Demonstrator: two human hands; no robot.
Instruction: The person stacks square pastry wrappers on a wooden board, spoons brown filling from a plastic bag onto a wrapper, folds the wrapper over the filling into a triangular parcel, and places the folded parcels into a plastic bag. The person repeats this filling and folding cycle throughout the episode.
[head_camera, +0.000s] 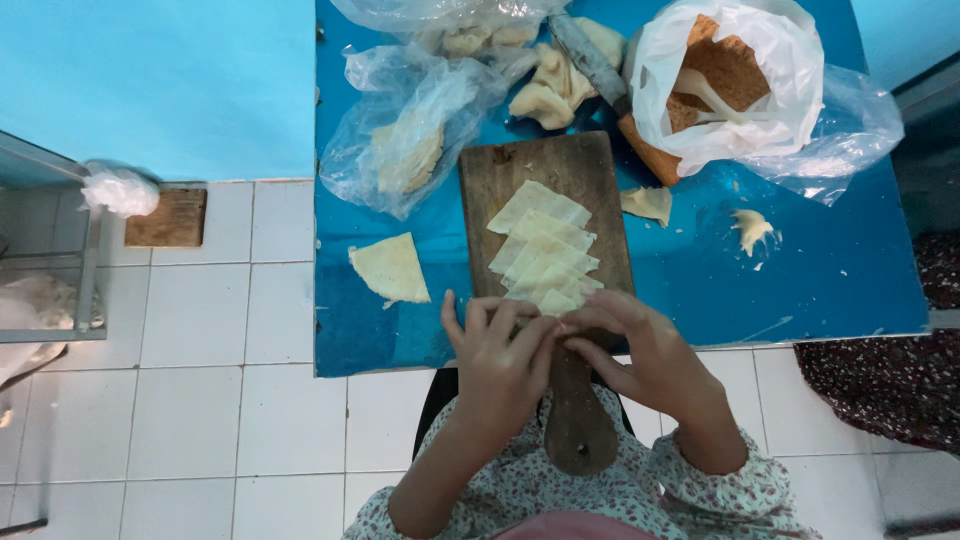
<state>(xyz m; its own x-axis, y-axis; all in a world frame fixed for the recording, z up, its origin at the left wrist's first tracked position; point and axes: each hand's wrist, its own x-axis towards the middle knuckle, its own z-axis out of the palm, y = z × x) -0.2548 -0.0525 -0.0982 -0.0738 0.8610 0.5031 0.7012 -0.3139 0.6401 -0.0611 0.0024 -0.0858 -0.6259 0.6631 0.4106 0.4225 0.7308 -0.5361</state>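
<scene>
On the tabletop (850, 280) one loose dough wedge (391, 268) lies near the left edge. My left hand (497, 368) and right hand (645, 362) meet at the near edge, fingers (520, 318) curled and pinching the nearest piece of the dough stack (542, 250) on the one cutting board (548, 215). The stack is fanned, maybe six or seven sheets; I judge a tug could drag them askew or tear one. The board's handle overhangs, so pressing there could tip it. Three plastic bags (410, 130) sit along the far edge
</scene>
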